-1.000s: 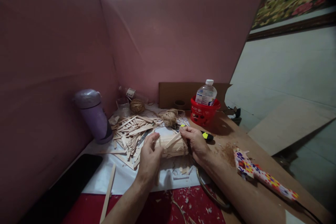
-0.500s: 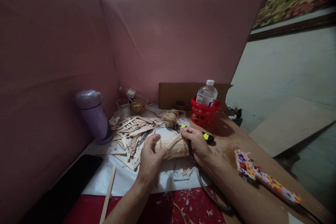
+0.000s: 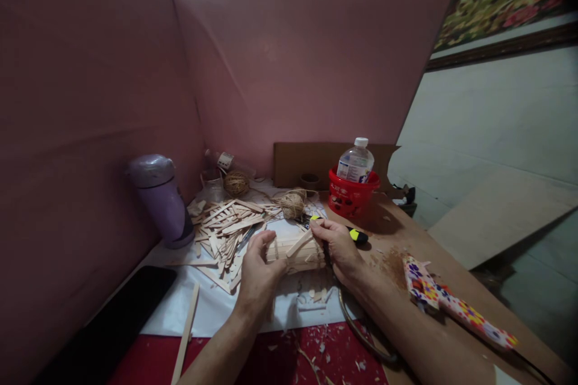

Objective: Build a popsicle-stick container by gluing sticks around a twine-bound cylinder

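A rounded piece built of popsicle sticks [image 3: 300, 260] lies across the middle, above a white sheet. Its left end is gripped by my left hand [image 3: 261, 264], thumb in front and fingers behind. My right hand [image 3: 338, 246] is closed, pinching the upper end of a single popsicle stick [image 3: 298, 244], which slants across the front of the piece. Behind my right hand is a black and yellow tool handle [image 3: 359, 235], partly hidden. Beyond the piece sits a ball of twine [image 3: 293, 203], and a heap of loose popsicle sticks [image 3: 226, 225] spreads to the left.
A purple bottle [image 3: 162, 204] and a black flat object [image 3: 117, 313] stand at left. At right are a red bucket [image 3: 350, 198] holding a plastic bottle [image 3: 356, 162], and a flower-patterned glue gun [image 3: 456, 307] with a cord. Pink panels [image 3: 307, 66] enclose the back and left.
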### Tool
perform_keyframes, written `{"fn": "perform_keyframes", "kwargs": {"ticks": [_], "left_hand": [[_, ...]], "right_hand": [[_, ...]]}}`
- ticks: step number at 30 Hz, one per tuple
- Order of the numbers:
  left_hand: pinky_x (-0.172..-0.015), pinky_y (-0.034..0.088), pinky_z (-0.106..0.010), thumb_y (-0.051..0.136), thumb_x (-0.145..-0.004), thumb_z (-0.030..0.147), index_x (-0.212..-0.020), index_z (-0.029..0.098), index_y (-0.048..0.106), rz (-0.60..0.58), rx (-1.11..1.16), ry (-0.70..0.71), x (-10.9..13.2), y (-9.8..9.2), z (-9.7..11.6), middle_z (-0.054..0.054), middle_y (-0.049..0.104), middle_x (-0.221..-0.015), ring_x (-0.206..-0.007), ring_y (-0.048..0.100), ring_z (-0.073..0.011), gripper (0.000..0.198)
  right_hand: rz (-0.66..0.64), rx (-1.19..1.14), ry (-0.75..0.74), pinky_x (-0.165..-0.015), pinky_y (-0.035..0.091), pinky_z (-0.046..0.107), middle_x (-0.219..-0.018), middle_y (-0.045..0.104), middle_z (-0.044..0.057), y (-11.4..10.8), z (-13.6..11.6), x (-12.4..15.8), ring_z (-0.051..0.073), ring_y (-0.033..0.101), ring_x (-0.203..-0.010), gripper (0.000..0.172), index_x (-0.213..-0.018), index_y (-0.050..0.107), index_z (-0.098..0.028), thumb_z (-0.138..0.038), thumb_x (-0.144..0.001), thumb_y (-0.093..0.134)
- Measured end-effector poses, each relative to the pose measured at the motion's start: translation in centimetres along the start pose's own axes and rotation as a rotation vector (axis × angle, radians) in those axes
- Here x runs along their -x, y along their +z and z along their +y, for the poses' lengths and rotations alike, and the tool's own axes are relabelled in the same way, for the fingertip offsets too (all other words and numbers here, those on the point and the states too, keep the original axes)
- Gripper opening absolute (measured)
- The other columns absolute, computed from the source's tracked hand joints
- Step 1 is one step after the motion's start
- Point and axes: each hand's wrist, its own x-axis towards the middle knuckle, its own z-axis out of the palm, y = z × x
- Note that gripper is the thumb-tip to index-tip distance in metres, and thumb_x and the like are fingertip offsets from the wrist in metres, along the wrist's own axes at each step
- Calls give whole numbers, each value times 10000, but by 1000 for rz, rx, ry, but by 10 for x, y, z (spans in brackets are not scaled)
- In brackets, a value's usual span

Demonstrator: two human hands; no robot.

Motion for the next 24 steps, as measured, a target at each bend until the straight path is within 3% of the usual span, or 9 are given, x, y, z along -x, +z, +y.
{"fn": "perform_keyframes", "kwargs": {"ticks": [24], "left_hand": [[-908, 452, -397, 745, -508, 171, -973, 156, 636, -5, 1, 22, -2, -1, -4, -84, 633, -1010, -1015, 592, -275, 478]], "right_hand": [[16, -12, 13, -457, 351, 226, -504, 526, -39, 0, 2, 0, 93, 432, -461, 358, -566, 576, -172, -413, -513, 836]]}}
